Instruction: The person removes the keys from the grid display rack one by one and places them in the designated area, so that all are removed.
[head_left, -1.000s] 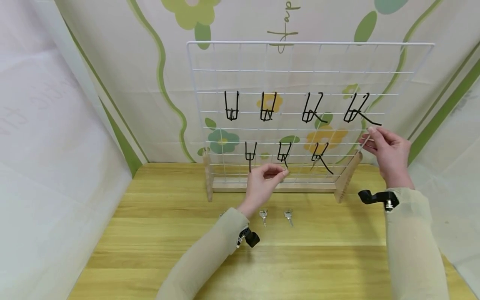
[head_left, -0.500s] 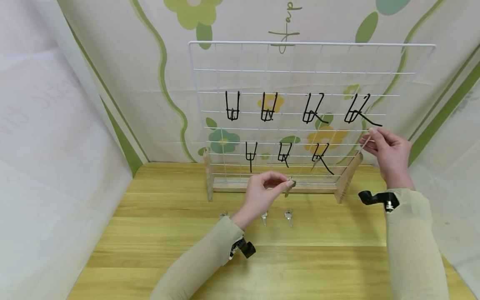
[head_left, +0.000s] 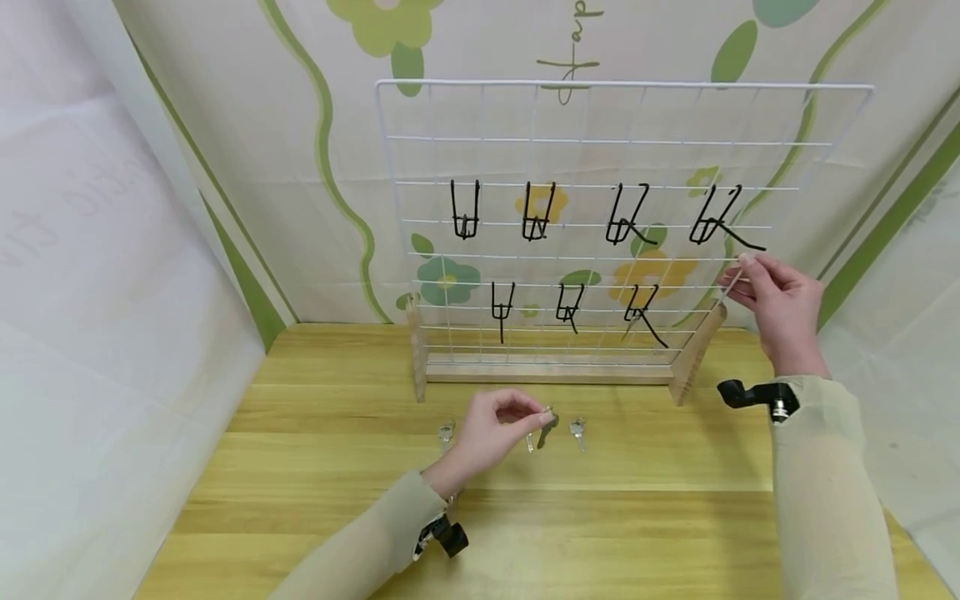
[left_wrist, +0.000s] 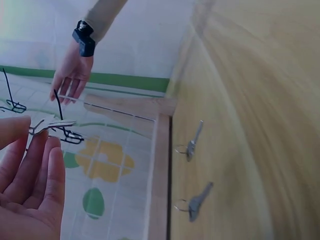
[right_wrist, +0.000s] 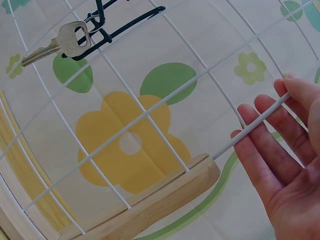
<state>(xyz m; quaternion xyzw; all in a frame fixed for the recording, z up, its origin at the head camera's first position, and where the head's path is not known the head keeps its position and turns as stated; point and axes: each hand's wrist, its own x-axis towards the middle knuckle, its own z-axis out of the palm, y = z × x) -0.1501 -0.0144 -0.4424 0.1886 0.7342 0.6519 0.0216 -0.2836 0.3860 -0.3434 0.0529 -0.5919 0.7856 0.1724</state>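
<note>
My left hand (head_left: 483,433) pinches a key (head_left: 548,428) by its ring end between thumb and fingertips, above the table in front of the rack. In the left wrist view this key (left_wrist: 57,124) is seen nearly edge-on. My right hand (head_left: 787,310) holds the right side bar of a white wire grid rack (head_left: 622,85), thumb on one side and fingers on the other. Black hooks hang on the grid in two rows. From the lower right hook (head_left: 651,323) hangs another key (right_wrist: 72,40), clear in the right wrist view.
Several keys with rings lie on the wooden table (head_left: 600,533), among them a right-hand key (head_left: 577,430) and a left-hand key (head_left: 446,432). Others are partly covered by my left hand and wrist. Wooden feet (head_left: 693,358) support the rack; patterned cloth (head_left: 225,167) stands behind.
My left hand has moved away from the lower middle hook, down and slightly left over the table, carrying the key. My right hand stays on the side bar.
</note>
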